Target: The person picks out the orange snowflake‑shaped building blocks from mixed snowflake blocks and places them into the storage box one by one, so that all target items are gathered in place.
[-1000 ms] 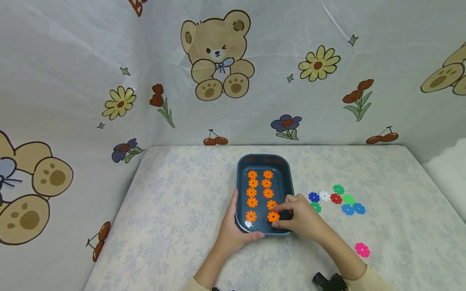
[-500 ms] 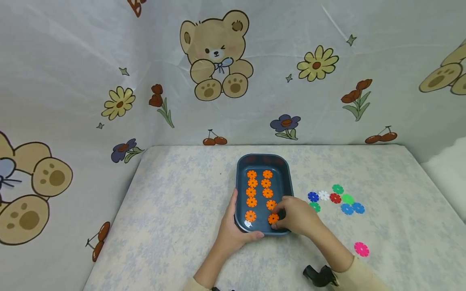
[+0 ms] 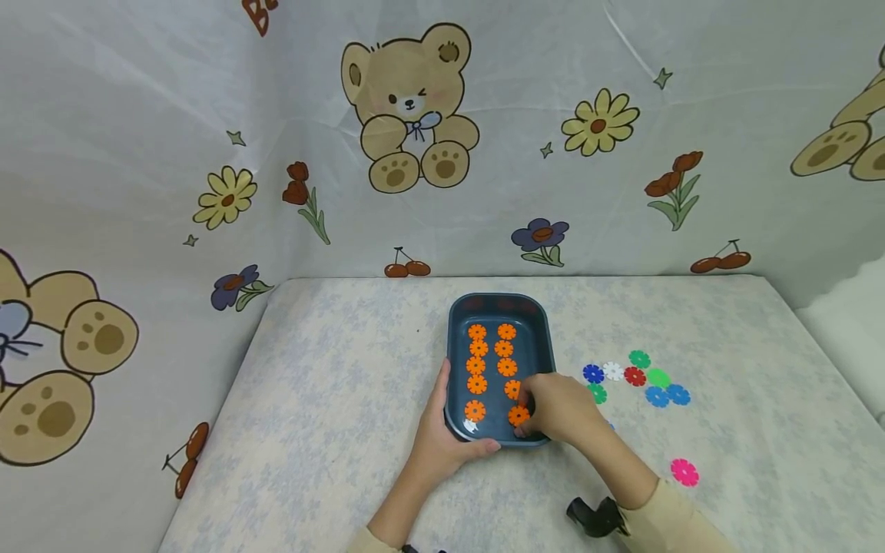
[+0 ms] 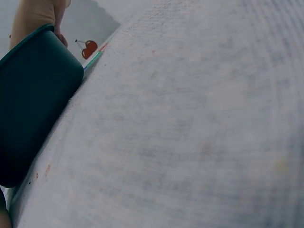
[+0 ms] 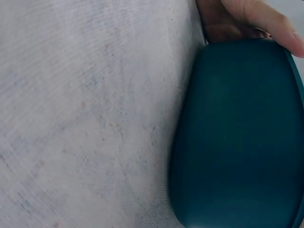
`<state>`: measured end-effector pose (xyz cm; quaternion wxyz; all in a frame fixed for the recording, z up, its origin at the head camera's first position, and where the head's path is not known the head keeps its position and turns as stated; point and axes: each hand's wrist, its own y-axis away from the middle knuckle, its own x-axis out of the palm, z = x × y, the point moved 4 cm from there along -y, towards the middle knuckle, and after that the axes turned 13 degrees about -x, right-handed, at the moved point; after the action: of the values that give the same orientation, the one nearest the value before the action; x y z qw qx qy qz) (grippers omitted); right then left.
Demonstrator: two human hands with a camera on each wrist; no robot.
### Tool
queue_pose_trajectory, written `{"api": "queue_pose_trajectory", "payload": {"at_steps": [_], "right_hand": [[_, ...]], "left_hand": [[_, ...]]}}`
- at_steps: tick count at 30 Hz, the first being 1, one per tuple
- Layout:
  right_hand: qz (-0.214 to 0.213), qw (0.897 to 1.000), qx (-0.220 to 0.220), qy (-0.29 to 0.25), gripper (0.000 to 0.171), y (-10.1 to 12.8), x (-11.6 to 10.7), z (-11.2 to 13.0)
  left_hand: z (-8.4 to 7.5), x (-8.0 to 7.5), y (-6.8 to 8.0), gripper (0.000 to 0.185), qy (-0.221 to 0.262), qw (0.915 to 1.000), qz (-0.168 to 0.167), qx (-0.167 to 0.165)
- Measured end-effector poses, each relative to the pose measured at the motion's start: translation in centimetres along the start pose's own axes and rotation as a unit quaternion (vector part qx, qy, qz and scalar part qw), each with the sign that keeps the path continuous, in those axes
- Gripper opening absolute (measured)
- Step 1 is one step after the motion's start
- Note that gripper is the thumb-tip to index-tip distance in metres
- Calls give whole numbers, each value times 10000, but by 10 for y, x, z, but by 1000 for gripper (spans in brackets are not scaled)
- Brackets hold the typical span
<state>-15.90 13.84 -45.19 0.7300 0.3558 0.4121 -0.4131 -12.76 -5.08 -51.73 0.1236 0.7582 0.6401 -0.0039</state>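
A dark blue rectangular tray [image 3: 466,430] lies on the table, holding orange notched discs [image 3: 475,365] in two columns. My left hand [image 3: 442,442] grips its near-left corner, thumb over the front rim and fingers along the left side. In the right wrist view that thumb [image 5: 278,26] hooks over the tray wall [image 5: 232,133]. Inside the near-right corner, my right hand [image 3: 563,407] pinches the nearest orange disc [image 3: 518,415] of the right column between thumb and fingers. The left wrist view shows the tray's outer wall [image 4: 38,90] with part of the right hand [image 4: 35,21] above it.
To the tray's right lie loose discs in blue, white, green and red [image 3: 635,376]. A pink disc [image 3: 684,472] sits nearer the front right. A black wrist device [image 3: 594,517] hangs by the right sleeve [image 3: 667,522]. A bear-print cloth [image 3: 418,107] backs the table.
My right hand has turned and its wrist has swung left, while the fingers stay at the same orange disc. A bit of blue now shows beside the right forearm. The left hand keeps its hold.
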Motion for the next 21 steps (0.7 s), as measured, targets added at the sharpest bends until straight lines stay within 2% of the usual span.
{"api": "queue_pose_trajectory", "payload": {"at_steps": [13,21], "right_hand": [[-130,9989,-66,438,47,-3,3,0],[-129,9986,-85,504,46,-3,2,2]], "left_hand": [[-1,0,0,131,63,10000,2,35],[-1,0,1,132,31,10000,0,25]]}}
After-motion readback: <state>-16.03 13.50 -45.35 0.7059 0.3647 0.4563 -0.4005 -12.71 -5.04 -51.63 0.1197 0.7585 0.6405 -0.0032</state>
